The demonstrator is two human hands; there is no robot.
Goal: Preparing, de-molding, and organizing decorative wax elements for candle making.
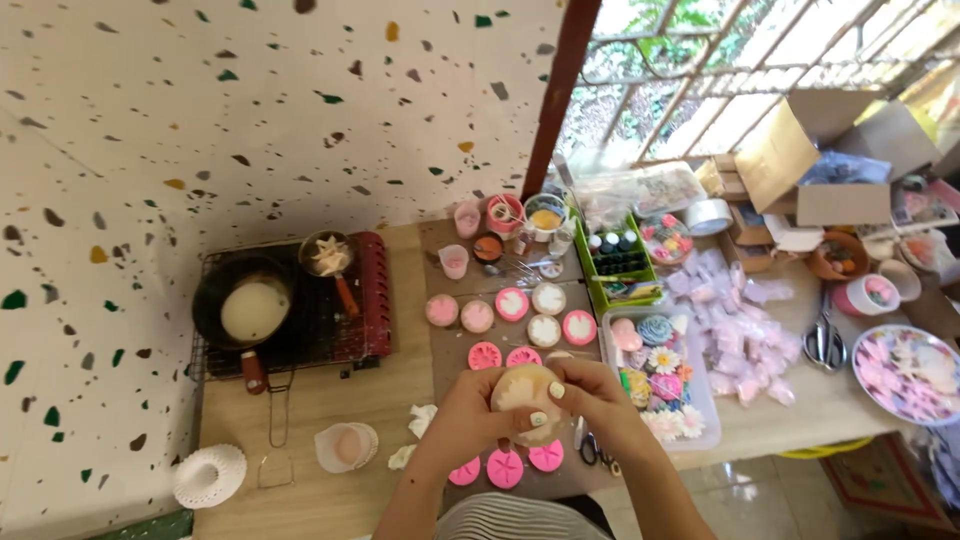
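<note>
I see round mould (527,398) at 6 o'clock, soft matt rubbery look, cream-pink, pinched by left hand (470,405) and right hand (590,395). Low table (330,400), pale wood, matt. Dark metal pan (250,305) at 9 o'clock, dull, on wire rack (215,365). Clear plastic tray (705,425) at 4 o'clock, glossy. Cardboard box (800,150) at 1 o'clock, matt brown. Wall (200,120), speckled terrazzo, smooth.
</note>
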